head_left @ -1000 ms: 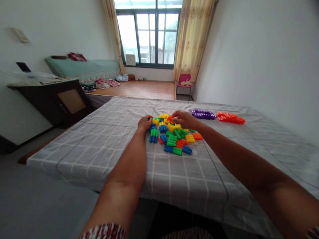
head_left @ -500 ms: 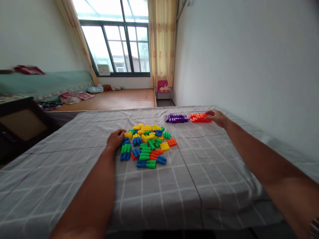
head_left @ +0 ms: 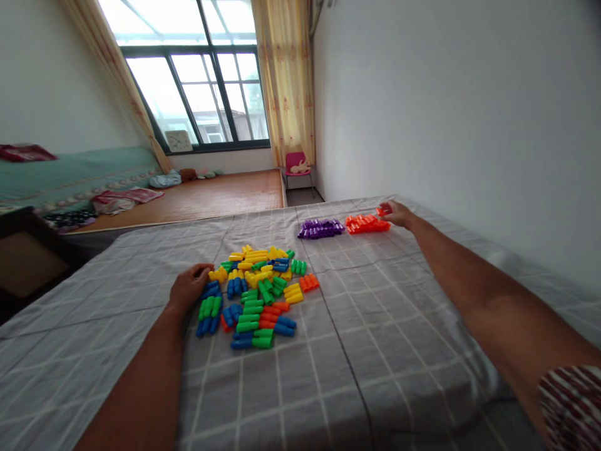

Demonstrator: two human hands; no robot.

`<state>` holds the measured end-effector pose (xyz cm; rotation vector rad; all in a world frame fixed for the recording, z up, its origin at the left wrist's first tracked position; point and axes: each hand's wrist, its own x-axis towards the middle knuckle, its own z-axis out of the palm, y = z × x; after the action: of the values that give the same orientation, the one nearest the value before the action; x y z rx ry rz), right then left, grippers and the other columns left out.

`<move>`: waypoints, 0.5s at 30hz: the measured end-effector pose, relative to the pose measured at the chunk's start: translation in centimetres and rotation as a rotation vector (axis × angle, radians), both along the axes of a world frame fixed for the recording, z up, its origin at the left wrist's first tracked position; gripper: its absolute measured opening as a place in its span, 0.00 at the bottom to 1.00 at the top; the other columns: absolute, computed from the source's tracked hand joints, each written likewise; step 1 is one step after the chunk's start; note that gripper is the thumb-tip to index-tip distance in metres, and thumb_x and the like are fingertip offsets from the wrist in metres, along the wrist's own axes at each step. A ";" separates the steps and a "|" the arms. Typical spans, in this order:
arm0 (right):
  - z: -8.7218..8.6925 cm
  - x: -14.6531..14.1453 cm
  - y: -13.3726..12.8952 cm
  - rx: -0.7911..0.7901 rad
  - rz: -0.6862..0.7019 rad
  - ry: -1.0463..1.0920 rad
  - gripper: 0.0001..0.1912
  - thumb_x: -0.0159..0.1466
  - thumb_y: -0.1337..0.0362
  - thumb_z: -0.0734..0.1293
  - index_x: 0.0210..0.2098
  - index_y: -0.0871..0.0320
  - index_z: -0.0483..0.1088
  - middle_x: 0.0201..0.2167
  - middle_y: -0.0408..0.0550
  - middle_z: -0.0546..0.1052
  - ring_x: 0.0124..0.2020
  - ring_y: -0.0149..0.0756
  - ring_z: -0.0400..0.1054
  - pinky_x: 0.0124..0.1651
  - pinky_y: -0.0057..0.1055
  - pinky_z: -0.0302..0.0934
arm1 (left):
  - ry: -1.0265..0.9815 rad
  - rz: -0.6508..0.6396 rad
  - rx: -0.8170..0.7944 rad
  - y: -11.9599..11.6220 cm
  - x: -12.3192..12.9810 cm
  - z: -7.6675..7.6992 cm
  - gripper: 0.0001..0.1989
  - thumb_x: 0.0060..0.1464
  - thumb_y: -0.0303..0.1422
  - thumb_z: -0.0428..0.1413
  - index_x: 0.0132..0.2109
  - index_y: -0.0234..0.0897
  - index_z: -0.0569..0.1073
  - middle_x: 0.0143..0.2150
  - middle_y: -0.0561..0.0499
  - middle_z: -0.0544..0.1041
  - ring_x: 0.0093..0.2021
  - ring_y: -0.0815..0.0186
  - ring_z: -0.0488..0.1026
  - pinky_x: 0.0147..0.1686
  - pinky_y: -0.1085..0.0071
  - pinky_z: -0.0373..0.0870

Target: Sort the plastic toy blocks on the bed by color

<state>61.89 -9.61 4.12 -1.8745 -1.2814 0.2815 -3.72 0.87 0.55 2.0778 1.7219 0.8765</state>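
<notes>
My right hand (head_left: 397, 213) pinches an orange toy building block (head_left: 382, 212) just above the right end of an orange block pile (head_left: 366, 224). A purple block pile (head_left: 322, 228) lies left of the orange one. My left hand (head_left: 190, 285) rests at the left edge of a loose heap of mixed blocks, its fingers curled together beside a yellow block (head_left: 218, 274); whether they grip anything is hidden. Below that hand lie green blocks (head_left: 210, 308) joined to blue ones. Nearer the heap's right side are a yellow block (head_left: 293, 293) and a separate orange block (head_left: 308, 283).
The blocks lie on a grey checked cloth (head_left: 300, 388) covering a bed-like surface. A white wall (head_left: 446, 113) runs along the right. Beyond are a brown mat-covered platform (head_left: 235, 191), a pink chair (head_left: 297, 164) and a window; a dark cabinet (head_left: 28, 250) stands at left.
My right hand has risen slightly from the orange pile's right end, with an orange block now showing in its fingers. My left hand stays beside the heap. The camera view has shifted.
</notes>
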 end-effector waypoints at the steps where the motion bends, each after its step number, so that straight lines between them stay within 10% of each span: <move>1: -0.1 0.1 0.2 -0.013 -0.005 -0.014 0.26 0.46 0.74 0.72 0.46 0.63 0.70 0.46 0.58 0.76 0.43 0.38 0.72 0.46 0.34 0.68 | -0.002 0.004 -0.004 0.0 0.0 0.0 0.19 0.49 0.44 0.50 0.43 0.42 0.78 0.41 0.50 0.81 0.42 0.59 0.77 0.40 0.70 0.72; 15: 1.5 -3.0 -1.3 -0.104 -0.016 -0.269 0.26 0.50 0.73 0.67 0.50 0.63 0.72 0.51 0.58 0.75 0.42 0.41 0.72 0.46 0.35 0.66 | 0.048 0.028 -0.002 -0.4 0.6 0.3 0.18 0.51 0.41 0.49 0.43 0.41 0.78 0.42 0.51 0.81 0.43 0.61 0.76 0.39 0.73 0.70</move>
<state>58.94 -10.89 5.66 -2.0629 -1.4534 0.0902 -3.13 0.44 0.84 2.0945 1.7796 0.8398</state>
